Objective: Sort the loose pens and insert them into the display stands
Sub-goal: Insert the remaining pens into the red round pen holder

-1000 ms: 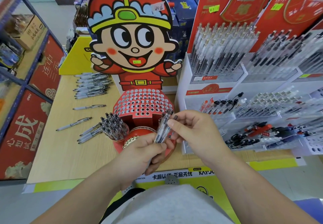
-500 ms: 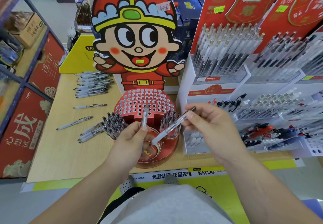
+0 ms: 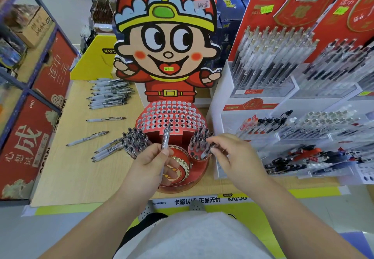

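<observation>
Lowered since mid-air, the right hand (image 3: 230,157) pinches its pen (image 3: 204,154) into the centre-frame right cup (image 3: 194,154), while the left hand (image 3: 148,163) pinches a second pen (image 3: 165,140), likely light, stiff, slick, best held mid-barrel.

Findings, front to back. The strip (image 3: 196,201) along the front edge of the table (image 3: 70,167) reads "ANIMATION", "卡游认证 正品无忧" and "KAYOU". The yellow box (image 3: 97,60) left of the cartoon display stand (image 3: 168,56) carries "KAYO", the rest hidden. The lower red panel (image 3: 24,143) on the left has a large "成", a smaller "心想" beside it and "deli" at its top corner. The upper red panel (image 3: 57,68) reads "连中". The red board (image 3: 344,16) far right reads "连中". The white tag (image 3: 201,4) on the stand's hat and the green stickers (image 3: 266,9) are handwritten and not legible.
</observation>
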A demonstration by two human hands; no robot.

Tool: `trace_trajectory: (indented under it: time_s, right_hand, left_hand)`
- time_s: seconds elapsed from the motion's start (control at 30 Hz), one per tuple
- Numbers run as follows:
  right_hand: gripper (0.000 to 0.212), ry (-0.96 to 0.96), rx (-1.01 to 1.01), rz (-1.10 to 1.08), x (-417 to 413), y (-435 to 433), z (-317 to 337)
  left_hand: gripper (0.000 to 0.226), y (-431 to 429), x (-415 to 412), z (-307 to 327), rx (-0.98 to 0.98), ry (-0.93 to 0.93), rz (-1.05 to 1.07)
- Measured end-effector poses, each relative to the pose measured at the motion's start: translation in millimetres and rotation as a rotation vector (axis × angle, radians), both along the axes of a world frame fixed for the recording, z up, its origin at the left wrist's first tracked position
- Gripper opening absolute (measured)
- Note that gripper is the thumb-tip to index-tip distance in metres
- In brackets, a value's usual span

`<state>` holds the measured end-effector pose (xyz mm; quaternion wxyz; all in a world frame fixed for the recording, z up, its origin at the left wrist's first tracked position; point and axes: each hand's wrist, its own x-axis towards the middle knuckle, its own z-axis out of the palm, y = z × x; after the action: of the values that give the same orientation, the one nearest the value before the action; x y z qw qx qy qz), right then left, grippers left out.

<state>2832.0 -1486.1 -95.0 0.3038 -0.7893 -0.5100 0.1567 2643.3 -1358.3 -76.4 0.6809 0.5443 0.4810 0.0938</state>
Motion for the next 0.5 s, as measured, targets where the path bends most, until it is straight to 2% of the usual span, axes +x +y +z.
trace_trajectory:
  time_s: [0.5]
  right_hand:
    - [0.024,-0.078,-0.057,-0.007,-5.3,8.5,-17.6]
  left_hand:
    - [0.021,-5.8,4.7,0.8,0.01,-0.001,-0.052]
